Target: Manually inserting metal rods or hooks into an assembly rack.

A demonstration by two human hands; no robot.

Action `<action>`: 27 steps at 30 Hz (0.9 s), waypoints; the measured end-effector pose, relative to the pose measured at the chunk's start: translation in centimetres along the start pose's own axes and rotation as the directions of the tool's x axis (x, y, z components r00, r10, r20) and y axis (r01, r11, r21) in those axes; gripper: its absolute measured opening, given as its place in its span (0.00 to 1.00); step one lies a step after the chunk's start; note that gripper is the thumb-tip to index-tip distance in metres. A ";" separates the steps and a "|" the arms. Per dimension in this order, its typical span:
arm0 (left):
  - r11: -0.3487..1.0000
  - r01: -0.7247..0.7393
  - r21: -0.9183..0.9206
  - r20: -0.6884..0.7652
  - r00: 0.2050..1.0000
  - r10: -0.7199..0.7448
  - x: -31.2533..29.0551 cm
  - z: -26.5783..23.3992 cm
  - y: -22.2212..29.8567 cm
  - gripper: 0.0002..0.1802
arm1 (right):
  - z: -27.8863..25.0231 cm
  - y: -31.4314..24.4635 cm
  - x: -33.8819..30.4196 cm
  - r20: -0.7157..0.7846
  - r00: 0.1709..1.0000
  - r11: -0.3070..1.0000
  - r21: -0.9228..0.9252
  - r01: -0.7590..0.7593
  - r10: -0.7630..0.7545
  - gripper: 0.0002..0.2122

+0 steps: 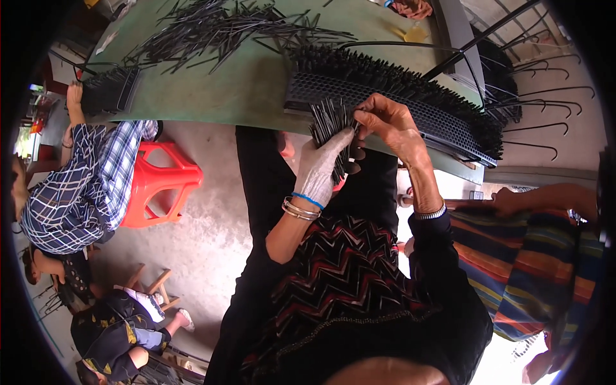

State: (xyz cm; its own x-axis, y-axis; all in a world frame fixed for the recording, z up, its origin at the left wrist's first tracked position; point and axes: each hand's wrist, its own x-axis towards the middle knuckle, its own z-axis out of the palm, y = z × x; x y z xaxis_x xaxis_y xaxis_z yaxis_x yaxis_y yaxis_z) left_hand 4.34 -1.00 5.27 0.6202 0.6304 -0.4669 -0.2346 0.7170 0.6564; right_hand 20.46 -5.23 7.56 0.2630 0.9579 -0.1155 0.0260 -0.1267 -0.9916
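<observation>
My left hand (319,163), in a pale glove with a blue band at the wrist, is closed around a bundle of thin black rods (330,117). Their ends fan out above my thumb. Bare and pinched, my right hand (396,128) meets the right edge of the bundle; whatever lies between its fingertips is too small to make out. Just beyond both hands, a long black perforated rack (385,96) rests along the table edge, with many short black pieces standing up in dense rows.
Loose black rods (218,32) are heaped across the green table (186,99). Another rack (109,90) is at far left, by a person in a plaid shirt (64,183). A red stool (163,186) stands there. Wire hooks (545,102) jut out at right, above a person in striped clothing (513,256).
</observation>
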 end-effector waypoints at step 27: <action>0.942 0.024 -0.335 -0.160 0.984 -0.082 3.2 -2.5 -1.0 0.10 | 3.9 -0.8 7.5 -0.297 0.866 0.912 -0.215 0.350 -0.403 0.03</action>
State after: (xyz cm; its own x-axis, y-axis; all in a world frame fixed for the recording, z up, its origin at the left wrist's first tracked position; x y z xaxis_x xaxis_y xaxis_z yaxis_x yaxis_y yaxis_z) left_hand 4.67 1.03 1.63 0.5098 0.6088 -0.6078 -0.4567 0.7903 0.4085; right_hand 18.61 3.10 7.27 0.5036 0.8039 0.3165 0.3232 0.1645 -0.9319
